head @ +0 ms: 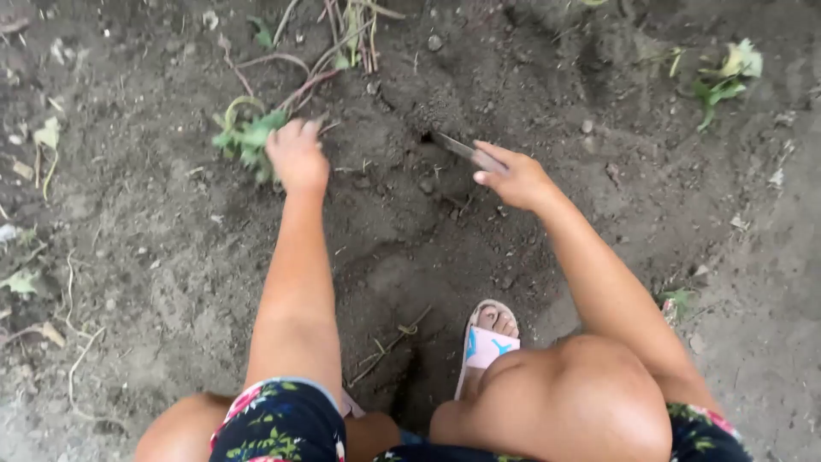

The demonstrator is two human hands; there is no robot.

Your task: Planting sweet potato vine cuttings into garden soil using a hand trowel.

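My left hand (297, 156) is closed around a small green leafy plant (245, 137) growing out of dark bare soil (154, 239), with reddish stems (304, 64) running up from it. My right hand (513, 178) grips a thin metal blade (451, 145) whose tip is pushed into a dark hole in the soil just right of the plant. Both forearms reach forward from a squat. My knees and floral shorts fill the bottom of the view.
A foot in a pink and white sandal (487, 342) rests on the soil between my knees. A pulled green weed (725, 77) lies at the upper right. Dry twigs, leaves and small stones are scattered over the ground at the left.
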